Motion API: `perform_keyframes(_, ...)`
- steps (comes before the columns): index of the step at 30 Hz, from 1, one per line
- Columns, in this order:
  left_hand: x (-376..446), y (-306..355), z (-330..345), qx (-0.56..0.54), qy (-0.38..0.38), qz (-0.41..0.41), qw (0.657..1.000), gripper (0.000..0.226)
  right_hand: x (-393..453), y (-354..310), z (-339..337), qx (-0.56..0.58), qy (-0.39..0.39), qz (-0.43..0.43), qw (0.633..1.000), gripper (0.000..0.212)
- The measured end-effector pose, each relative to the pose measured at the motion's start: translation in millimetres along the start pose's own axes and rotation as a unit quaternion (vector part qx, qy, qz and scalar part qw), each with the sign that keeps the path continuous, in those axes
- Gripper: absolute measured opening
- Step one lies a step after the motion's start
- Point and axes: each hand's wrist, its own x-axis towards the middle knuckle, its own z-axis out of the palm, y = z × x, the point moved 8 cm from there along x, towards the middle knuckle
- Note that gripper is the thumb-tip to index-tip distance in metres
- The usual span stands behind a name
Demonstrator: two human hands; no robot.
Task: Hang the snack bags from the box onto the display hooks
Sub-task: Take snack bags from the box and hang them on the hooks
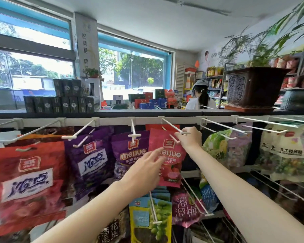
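Observation:
A pink-red meijue snack bag [168,160] hangs in front of the rack, its top hole at the tip of a white display hook [174,128]. My right hand [189,139] pinches the bag's top right corner beside the hook tip. My left hand [146,170] holds the bag's left edge lower down, fingers on its front. A purple meijue bag [128,151] hangs on the hook [134,132] to the left. The box is out of view.
Red [26,179] and purple [89,160] bags hang further left, green and white bags [284,153] to the right. A lower hook row carries grape [151,220] and plum bags. A dark planter [253,86] sits on the shelf top; a person [200,95] stands behind.

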Motion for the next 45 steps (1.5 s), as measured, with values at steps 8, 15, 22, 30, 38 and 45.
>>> perform_keyframes(8, -13, -35, 28, -0.054, 0.008, -0.018, 0.998, 0.047, -31, 19, -1, 0.02, 0.064, -0.033, 0.997, 0.043)
perform_keyframes(15, -44, 47, 98, -0.211, 0.06, 0.094, 0.971, 0.029, -151, 112, -9, -0.158, -0.007, -0.041, 0.987, 0.024)
perform_keyframes(22, -160, 124, 288, -0.267, -0.135, 0.139, 0.944, 0.037, -310, 301, 51, -0.264, -0.264, 0.096, 0.923, 0.024)
perform_keyframes(30, -343, 137, 507, -0.271, -0.322, -0.023, 0.907, 0.02, -533, 538, 143, -0.288, -0.485, 0.245, 0.789, 0.024)
perform_keyframes(38, -425, 167, 671, -0.219, -0.434, -0.056, 0.872, 0.037, -650, 690, 210, -0.286, -0.592, 0.284, 0.698, 0.057)
perform_keyframes(45, -448, 174, 773, -0.233, -0.427, -0.052, 0.872, 0.033, -662, 787, 278, -0.324, -0.592, 0.311, 0.669, 0.072)
